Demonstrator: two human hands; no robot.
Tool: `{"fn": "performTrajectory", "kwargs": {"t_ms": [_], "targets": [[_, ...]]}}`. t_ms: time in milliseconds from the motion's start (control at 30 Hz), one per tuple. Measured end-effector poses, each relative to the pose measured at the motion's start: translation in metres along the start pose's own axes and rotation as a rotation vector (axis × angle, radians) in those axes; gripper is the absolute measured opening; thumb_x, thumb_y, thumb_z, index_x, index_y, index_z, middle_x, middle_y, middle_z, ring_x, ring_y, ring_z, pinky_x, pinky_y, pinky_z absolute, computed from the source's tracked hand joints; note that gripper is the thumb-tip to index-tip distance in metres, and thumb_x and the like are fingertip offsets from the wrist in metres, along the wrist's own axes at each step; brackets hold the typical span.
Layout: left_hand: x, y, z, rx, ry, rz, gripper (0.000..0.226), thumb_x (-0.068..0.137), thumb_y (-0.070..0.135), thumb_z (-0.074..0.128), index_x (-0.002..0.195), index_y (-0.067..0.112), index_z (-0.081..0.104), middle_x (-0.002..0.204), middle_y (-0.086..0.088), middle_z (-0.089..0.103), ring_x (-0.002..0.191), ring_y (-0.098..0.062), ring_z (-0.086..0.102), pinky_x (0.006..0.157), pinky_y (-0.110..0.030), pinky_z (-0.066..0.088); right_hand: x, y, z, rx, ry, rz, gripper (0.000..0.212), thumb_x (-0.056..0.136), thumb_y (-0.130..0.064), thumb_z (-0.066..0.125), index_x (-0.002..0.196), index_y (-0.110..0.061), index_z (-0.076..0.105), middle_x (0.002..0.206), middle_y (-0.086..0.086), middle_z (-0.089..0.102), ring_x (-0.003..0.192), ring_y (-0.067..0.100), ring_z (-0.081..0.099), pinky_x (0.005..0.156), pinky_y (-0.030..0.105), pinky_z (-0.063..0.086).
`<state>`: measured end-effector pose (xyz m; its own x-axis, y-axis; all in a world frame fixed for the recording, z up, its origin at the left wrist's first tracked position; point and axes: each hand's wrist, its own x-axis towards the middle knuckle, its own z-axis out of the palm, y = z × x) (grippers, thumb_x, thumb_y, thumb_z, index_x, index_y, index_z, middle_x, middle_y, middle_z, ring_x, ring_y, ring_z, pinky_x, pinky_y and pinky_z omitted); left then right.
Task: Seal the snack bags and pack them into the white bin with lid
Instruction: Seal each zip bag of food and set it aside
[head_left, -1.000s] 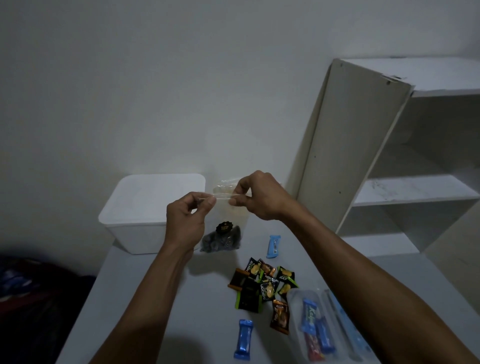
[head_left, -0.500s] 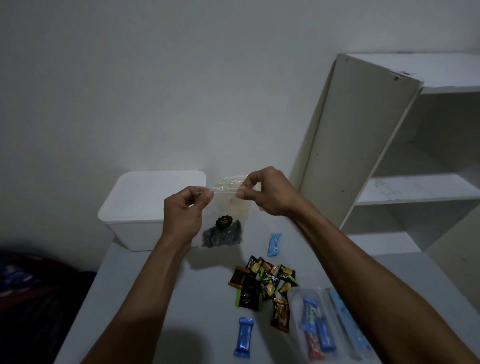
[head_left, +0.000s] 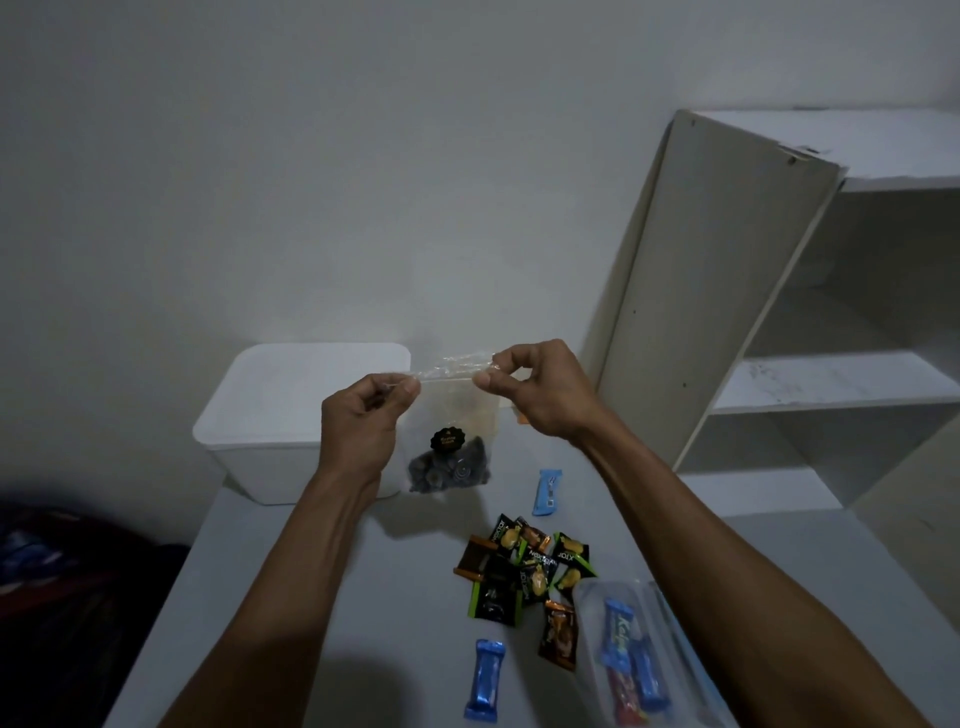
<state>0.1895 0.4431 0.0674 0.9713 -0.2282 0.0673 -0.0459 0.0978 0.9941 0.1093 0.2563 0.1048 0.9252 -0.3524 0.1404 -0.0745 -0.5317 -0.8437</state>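
Left hand (head_left: 358, 431) pinched on left end of the top strip of clear snack bag (head_left: 449, 415); right hand (head_left: 535, 395) pinched on right end. Bag held up above bench (head_left: 332, 597), dark snacks settled at bottom. White bin (head_left: 291, 415) with lid on, directly behind bag. Loose wrapped snacks (head_left: 524, 571) scattered on bench nearer; second clear bag (head_left: 639, 654) lying at lower right.

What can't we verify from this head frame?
- White bin: lid on, contents hidden.
- Clear bag: too transparent and dim to tell whether the strip between left hand and right hand is sealed.
- Second bag: partly hidden behind the right forearm.
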Motion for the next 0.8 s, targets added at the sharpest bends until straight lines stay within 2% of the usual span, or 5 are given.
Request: {"fn": "performTrajectory", "kwargs": {"t_ms": [100,233,467,633,800], "targets": [[-0.002,0.004,0.003,0.000,-0.059,-0.006,0.008,0.077,0.010,0.079,0.080,0.011,0.072,0.066,0.010,0.070,0.064,0.003,0.063,0.057,-0.012,0.047,-0.002,-0.001,0.001,-0.026,-0.048,-0.032,0.020,0.088,-0.035,0.071,0.087,-0.015,0.071,0.096,-0.006,0.071,0.055,-0.009,0.057,0.065,0.029,0.050],[-0.004,0.004,0.008,0.009,-0.082,-0.001,0.010,0.073,0.004,0.080,0.077,0.008,0.072,0.065,0.007,0.072,0.063,-0.001,0.065,0.059,-0.013,0.049,-0.003,-0.001,0.006,-0.030,-0.107,-0.046,0.017,0.090,-0.032,0.069,0.094,-0.016,0.074,0.099,-0.007,0.071,0.094,0.006,0.064,0.086,0.033,0.051],[-0.003,0.000,0.012,-0.007,-0.061,-0.018,0.010,0.073,0.003,0.080,0.078,0.008,0.073,0.072,0.000,0.073,0.068,-0.007,0.067,0.068,-0.020,0.054,-0.009,0.001,0.016,0.002,-0.028,-0.047,0.016,0.089,-0.031,0.071,0.091,-0.016,0.073,0.089,-0.010,0.069,0.077,-0.002,0.059,0.070,0.023,0.047],[-0.004,0.001,0.012,0.060,-0.080,0.011,0.009,0.080,0.010,0.077,0.087,0.005,0.074,0.078,-0.003,0.072,0.065,0.004,0.064,0.056,-0.008,0.047,-0.009,0.009,0.005,0.028,0.009,-0.012,0.016,0.080,-0.036,0.079,0.080,-0.020,0.075,0.083,-0.006,0.071,0.080,0.009,0.066,0.079,0.038,0.055],[-0.005,-0.002,0.015,0.036,-0.063,-0.015,0.003,0.086,0.013,0.071,0.088,0.011,0.072,0.082,0.000,0.073,0.069,0.005,0.065,0.065,-0.010,0.048,-0.012,0.013,0.001,0.108,0.046,0.003,0.018,0.074,-0.030,0.084,0.071,-0.016,0.073,0.072,-0.006,0.072,0.064,-0.004,0.061,0.070,0.031,0.054]]}}
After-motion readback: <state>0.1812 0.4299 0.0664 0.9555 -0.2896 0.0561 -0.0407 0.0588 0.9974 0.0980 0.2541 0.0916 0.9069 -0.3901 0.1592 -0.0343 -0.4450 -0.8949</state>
